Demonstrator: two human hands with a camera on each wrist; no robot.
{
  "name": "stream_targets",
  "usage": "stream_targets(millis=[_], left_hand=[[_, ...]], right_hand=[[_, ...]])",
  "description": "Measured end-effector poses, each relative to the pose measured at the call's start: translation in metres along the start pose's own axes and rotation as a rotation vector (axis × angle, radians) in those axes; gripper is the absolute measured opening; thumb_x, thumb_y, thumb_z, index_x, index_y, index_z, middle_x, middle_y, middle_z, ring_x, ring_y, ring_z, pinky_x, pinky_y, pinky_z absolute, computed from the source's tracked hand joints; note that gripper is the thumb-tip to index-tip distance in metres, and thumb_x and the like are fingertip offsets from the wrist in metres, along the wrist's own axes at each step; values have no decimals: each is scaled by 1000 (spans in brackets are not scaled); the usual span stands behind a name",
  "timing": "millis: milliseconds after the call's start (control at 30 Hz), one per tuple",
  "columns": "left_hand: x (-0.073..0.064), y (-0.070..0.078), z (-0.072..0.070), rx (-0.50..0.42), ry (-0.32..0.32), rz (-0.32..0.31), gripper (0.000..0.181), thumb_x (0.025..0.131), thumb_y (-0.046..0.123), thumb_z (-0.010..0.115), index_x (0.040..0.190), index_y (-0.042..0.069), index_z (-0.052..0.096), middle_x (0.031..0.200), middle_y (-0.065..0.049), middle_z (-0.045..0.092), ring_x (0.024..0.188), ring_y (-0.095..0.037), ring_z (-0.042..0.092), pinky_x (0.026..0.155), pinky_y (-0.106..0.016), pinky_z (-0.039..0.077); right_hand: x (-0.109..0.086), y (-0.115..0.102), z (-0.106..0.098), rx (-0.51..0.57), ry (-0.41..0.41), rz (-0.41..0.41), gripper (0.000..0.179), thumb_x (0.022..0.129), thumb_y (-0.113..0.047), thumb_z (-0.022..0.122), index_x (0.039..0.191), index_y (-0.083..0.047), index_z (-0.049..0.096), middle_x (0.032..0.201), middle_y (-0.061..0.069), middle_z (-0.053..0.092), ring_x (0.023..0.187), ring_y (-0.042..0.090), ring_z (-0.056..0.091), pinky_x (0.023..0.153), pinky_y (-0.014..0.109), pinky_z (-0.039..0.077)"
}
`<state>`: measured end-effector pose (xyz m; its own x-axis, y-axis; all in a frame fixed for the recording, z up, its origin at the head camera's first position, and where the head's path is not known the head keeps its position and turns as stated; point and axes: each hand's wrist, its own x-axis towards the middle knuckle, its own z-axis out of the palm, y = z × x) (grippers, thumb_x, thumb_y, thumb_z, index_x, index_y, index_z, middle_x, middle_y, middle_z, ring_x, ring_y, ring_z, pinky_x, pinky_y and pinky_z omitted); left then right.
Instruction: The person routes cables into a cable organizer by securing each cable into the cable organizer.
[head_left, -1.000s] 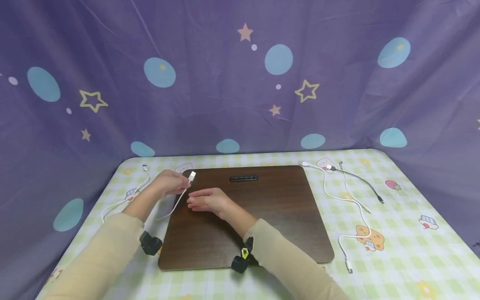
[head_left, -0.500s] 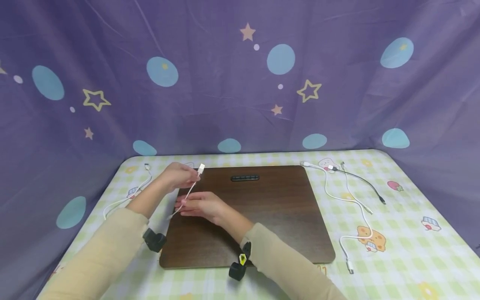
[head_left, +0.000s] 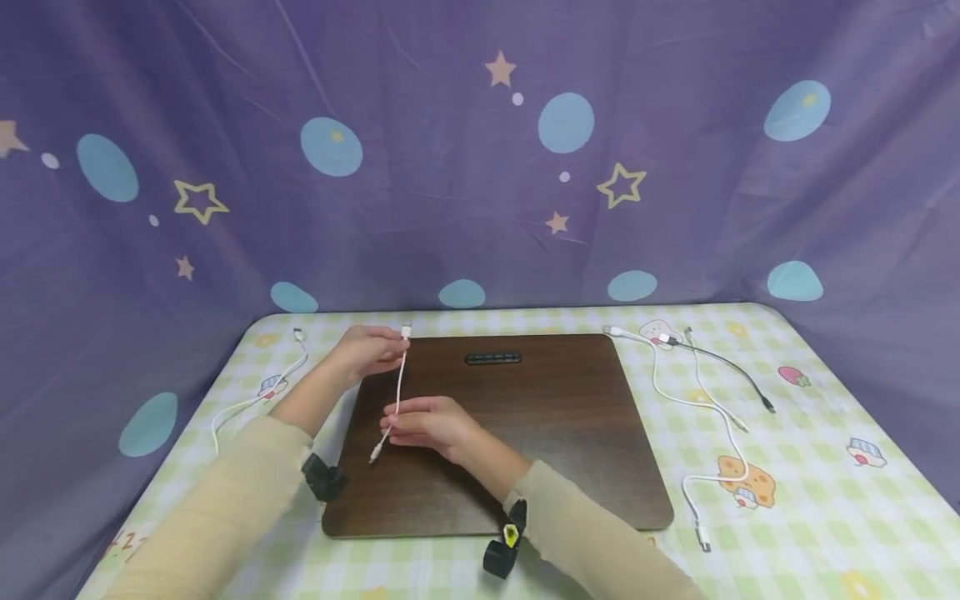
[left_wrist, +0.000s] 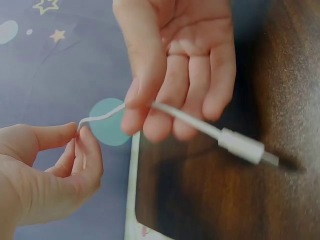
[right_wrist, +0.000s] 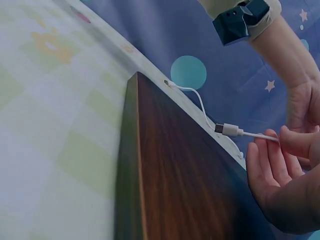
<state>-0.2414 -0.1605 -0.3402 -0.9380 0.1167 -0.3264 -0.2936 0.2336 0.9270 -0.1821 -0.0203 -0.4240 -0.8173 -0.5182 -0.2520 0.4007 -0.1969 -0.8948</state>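
Observation:
A short white USB cable [head_left: 401,377] hangs between both hands above the left side of a dark brown wooden board [head_left: 517,442]. My left hand [head_left: 369,352] pinches it just below the white USB-A plug [head_left: 406,332], which points up and away. Lower down, my right hand [head_left: 433,425] pinches the cable between thumb and fingers, near its other end. From those fingers the small end plug [left_wrist: 242,146] sticks out over the board in the left wrist view. Across the far part of the board lies a small black slotted strip [head_left: 492,358], apart from both hands.
On the checked tablecloth [head_left: 810,508], another white cable [head_left: 281,372] lies left of the board. To the right lie a long white cable [head_left: 723,417], a thinner white cable [head_left: 699,375] and a short black cable [head_left: 716,356]. A purple curtain [head_left: 450,208] hangs behind the table.
My left hand has moved right with the cable's USB-A end. My right hand first reached left, took hold of the cable near its lower end, then came back right and nearer.

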Motion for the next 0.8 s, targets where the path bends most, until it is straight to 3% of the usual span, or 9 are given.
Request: stream_targets(millis=[167, 300, 433, 667, 800], left_hand=[[12, -8, 7, -112, 12, -6, 45, 92, -3, 56, 131, -18, 42, 72, 6, 63, 69, -2, 64, 70, -15, 58], [20, -13, 11, -172, 13, -15, 47, 91, -6, 55, 133, -20, 39, 77, 0, 64, 71, -5, 66, 72, -16, 59], [27, -17, 16, -219, 10, -23, 48, 92, -7, 54, 134, -21, 37, 84, -5, 63, 71, -5, 65, 73, -15, 59], [41, -22, 26, -226, -15, -23, 48, 92, -6, 53, 137, -18, 37, 124, -29, 55, 78, -7, 66, 78, -16, 58], [47, -25, 32, -229, -18, -26, 48, 92, -7, 54, 137, -16, 39, 134, -33, 50, 83, -9, 67, 80, -17, 58]], right_hand=[[-6, 2, -11, 12, 57, -5, 31, 90, 0, 61, 119, 13, 60, 87, 7, 74, 80, 12, 70, 90, 39, 58], [-11, 1, -17, 26, 79, -9, 32, 91, 1, 60, 120, 14, 58, 78, 0, 70, 77, 11, 69, 89, 40, 58], [-17, -1, -22, 24, 110, -9, 31, 91, 1, 60, 119, 14, 59, 79, 1, 70, 80, 13, 70, 89, 39, 58], [-21, -4, -29, -4, 189, -36, 32, 89, 3, 61, 118, 14, 59, 80, 4, 71, 77, 13, 69, 81, 33, 61], [-25, -4, -31, -3, 258, -69, 33, 86, 6, 62, 117, 15, 59, 78, 4, 70, 72, 11, 68, 73, 27, 62]])
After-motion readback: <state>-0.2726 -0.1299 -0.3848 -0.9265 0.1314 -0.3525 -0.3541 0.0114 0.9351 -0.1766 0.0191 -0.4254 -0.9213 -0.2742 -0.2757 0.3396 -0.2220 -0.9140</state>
